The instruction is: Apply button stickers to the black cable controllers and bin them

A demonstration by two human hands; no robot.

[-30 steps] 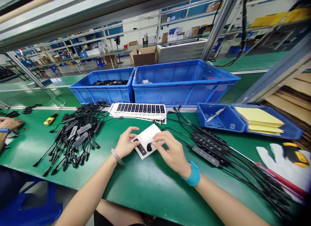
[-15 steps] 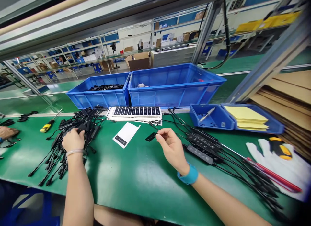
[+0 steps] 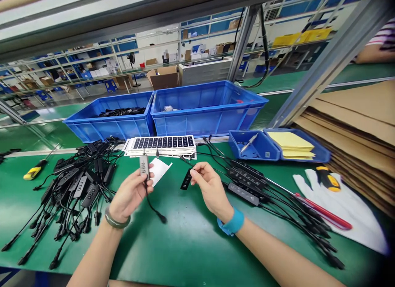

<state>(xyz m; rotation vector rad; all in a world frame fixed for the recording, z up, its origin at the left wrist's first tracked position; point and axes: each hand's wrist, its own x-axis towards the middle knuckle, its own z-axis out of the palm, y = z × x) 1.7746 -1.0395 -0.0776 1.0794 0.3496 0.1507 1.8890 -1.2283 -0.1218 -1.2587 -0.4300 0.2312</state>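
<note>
Bright, even light; soft glare on the green tabletop; right-hand corners darkened, edges stretched.

Along the green tabletop's far edge lie label sheets and two small blue bins; a heap of corded controllers spreads from there toward the near edge, a yellow-and-black screwdriver beside it.

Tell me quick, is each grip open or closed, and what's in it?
Left grip: closed, holding a small gray device.
Right grip: closed, pinching a black label strip.
</note>
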